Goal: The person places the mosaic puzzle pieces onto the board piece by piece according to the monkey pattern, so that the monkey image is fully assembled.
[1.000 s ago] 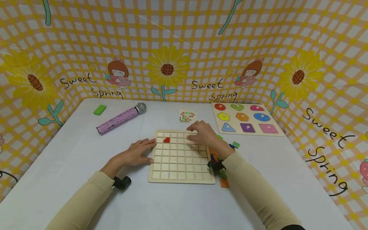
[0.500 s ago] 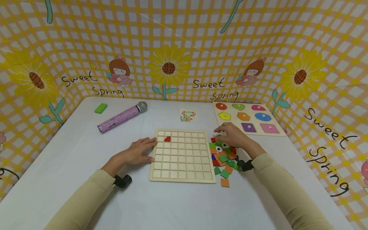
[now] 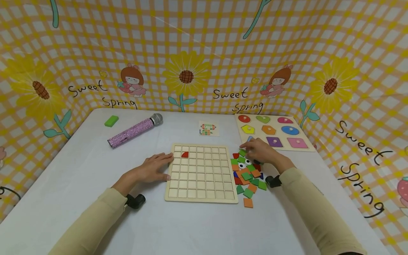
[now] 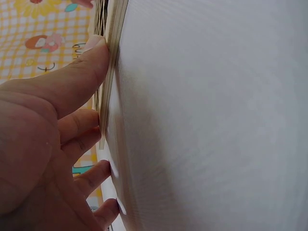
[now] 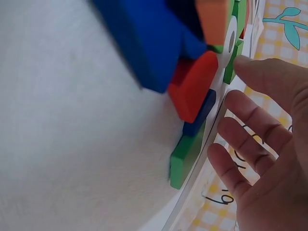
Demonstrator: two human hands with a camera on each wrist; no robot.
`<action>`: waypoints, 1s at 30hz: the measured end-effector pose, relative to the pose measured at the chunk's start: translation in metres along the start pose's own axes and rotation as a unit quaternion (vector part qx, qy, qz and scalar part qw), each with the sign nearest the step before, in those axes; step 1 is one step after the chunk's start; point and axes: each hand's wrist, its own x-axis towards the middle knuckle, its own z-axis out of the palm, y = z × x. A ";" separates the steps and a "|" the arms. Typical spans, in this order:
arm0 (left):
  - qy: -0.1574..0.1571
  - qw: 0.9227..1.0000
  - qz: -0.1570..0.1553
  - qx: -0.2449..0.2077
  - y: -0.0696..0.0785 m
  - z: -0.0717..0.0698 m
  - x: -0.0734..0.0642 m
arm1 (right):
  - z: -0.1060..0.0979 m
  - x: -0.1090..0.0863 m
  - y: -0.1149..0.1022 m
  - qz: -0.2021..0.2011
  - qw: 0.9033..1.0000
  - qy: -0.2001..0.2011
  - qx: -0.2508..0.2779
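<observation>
A wooden grid board (image 3: 201, 174) lies on the table, with a red quarter-circle piece (image 3: 185, 154) in one of its upper left cells. My left hand (image 3: 153, 169) rests against the board's left edge, thumb and fingertips touching the rim, as the left wrist view also shows. To the right of the board is a loose pile of small coloured tiles (image 3: 246, 176), orange, green, red and blue, some with eye prints. Over the pile's far end is my right hand (image 3: 262, 151). In the right wrist view its thumb is close to a green tile (image 5: 234, 62), and nothing is held.
Behind the board lies a small pattern card (image 3: 208, 128). A shape puzzle board (image 3: 259, 138) with knobbed pieces sits at the back right. At the back left are a glittery pink microphone (image 3: 134, 131) and a green block (image 3: 111, 121). A checked cloth (image 3: 204, 39) surrounds the table.
My right hand has moved right, from above the board's upper right part to the tile pile, then lower over its far end. The left hand stays at the board's edge.
</observation>
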 end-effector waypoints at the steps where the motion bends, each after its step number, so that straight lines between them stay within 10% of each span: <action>1: 0.001 1.000 0.001 0.001 0.000 0.000 0.000 | 0.000 0.001 0.000 0.001 1.000 0.000 -0.004; 30: 0.006 1.000 0.008 -0.003 0.002 0.000 -0.001 | 0.005 -0.009 0.009 0.036 0.998 0.042 -0.027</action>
